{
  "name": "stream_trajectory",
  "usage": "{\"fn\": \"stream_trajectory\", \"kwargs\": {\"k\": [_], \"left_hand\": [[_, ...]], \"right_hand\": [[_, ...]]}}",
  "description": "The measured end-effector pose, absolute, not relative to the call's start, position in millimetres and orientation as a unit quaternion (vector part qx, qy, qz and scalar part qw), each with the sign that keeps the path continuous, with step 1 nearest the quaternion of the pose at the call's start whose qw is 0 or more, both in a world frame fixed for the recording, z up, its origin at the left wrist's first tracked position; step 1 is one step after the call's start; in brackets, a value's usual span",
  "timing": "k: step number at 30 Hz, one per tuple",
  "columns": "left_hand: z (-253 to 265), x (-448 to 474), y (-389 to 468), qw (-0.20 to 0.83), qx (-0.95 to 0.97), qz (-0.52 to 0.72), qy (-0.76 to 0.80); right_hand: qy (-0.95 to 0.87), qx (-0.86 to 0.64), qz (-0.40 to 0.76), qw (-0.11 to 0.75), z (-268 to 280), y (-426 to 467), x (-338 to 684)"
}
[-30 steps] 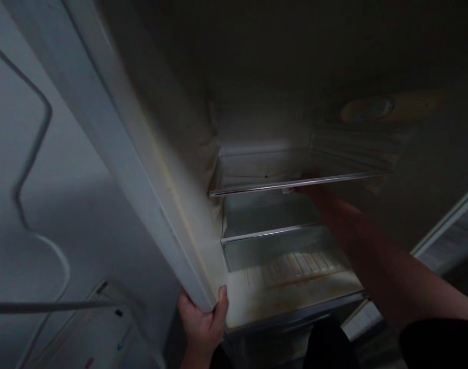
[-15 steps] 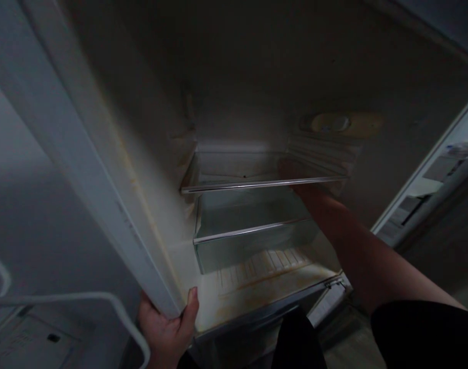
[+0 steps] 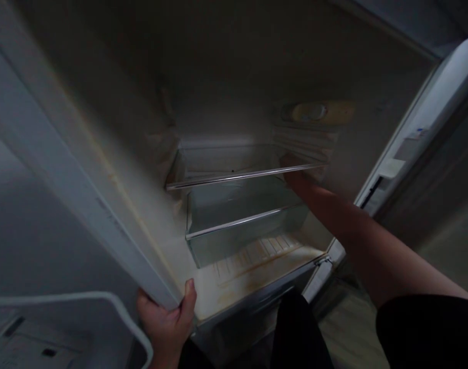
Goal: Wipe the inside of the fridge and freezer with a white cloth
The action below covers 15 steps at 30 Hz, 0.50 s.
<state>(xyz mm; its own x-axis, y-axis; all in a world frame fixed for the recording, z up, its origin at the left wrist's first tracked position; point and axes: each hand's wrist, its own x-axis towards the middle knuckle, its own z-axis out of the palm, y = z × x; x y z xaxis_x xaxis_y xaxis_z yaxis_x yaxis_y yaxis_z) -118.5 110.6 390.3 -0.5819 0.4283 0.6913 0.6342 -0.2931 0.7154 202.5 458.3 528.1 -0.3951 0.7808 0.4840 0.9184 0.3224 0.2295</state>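
Note:
The cabinet of an open refrigerator (image 3: 230, 130) stands before me. My left hand (image 3: 167, 320) is wrapped round the lower front edge of its left side wall, thumb on the inner side and fingers on the outer. My right arm reaches deep inside, and my right hand (image 3: 290, 160) is at the right rear, seen dimly through the upper glass shelf (image 3: 218, 163). Its fingers are too dark to make out. Below that shelf sits a clear drawer (image 3: 241, 238) with a pale front rim, on the stained, ribbed refrigerator floor (image 3: 237, 289).
A yellowed lamp housing (image 3: 318, 112) is on the right inner wall. To the right is the open door (image 3: 422, 123) with bins. A white bent wire rack (image 3: 84, 296) stands at lower left. Under the cabinet is a dark lower compartment (image 3: 241, 328), near my knee.
My view has shifted, so the refrigerator's interior appears further left and more of the door shows. My left hand keeps its hold, and my right arm stays inside.

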Motion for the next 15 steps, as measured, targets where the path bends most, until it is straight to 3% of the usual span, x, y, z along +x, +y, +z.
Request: {"fn": "stream_trajectory", "kwargs": {"k": [6, 15], "left_hand": [[389, -120, 115, 0.071, -0.476, -0.672, -0.563], [374, -132, 123, 0.101, -0.507, -0.661, -0.544]], "right_hand": [[-0.728, -0.633, -0.250, 0.089, 535, 410, 223], [-0.728, -0.611, -0.303, 0.061, 497, 305, 293]]}}
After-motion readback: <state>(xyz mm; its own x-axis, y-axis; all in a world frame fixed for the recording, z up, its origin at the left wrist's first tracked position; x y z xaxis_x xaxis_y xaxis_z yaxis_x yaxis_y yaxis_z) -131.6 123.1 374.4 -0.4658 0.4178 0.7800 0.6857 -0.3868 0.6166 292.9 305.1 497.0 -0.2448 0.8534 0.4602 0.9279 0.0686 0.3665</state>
